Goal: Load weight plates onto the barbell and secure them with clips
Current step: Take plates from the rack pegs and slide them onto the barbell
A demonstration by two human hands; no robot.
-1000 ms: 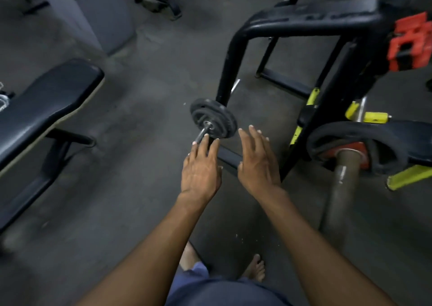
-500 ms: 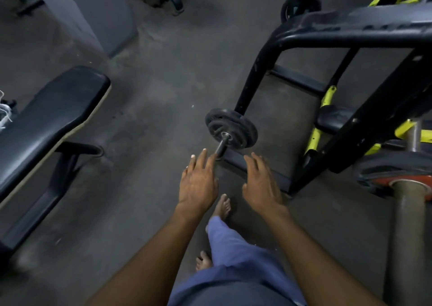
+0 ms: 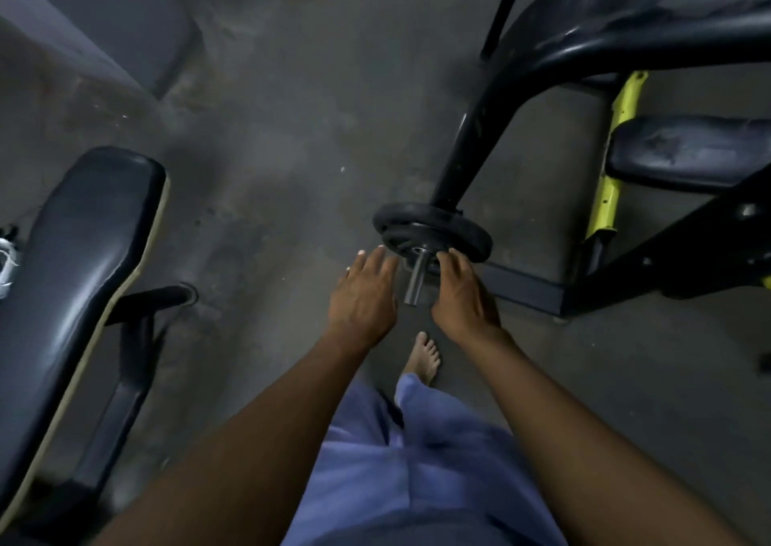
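The right hand (image 3: 463,295) is reaching its fingertips (image 3: 445,258) to the lower face of the black weight plate (image 3: 432,230), the fingers bent slightly over the plate's edge beside the hub; whether they are truly gripping it or only touching cannot be told. The left hand (image 3: 363,291) is lying flat with its fingers straight and spread, holding nothing, its tips just beside the plate's left rim but apart from it. Between the two hands the short steel peg (image 3: 416,277) is sticking out toward the camera, the plate sitting on it, well up from its free end. The peg is standing at the foot of the black machine frame (image 3: 471,144), whose curved tube is rising away to the upper right; a yellow strut (image 3: 611,161) and a dark pad (image 3: 688,153) are lying beyond it on the right. Below the hands a bare foot (image 3: 424,357) is resting on the grey floor (image 3: 271,128), with blue trousers (image 3: 400,462) filling the lower middle. A black padded bench (image 3: 79,261) is running along the left edge.
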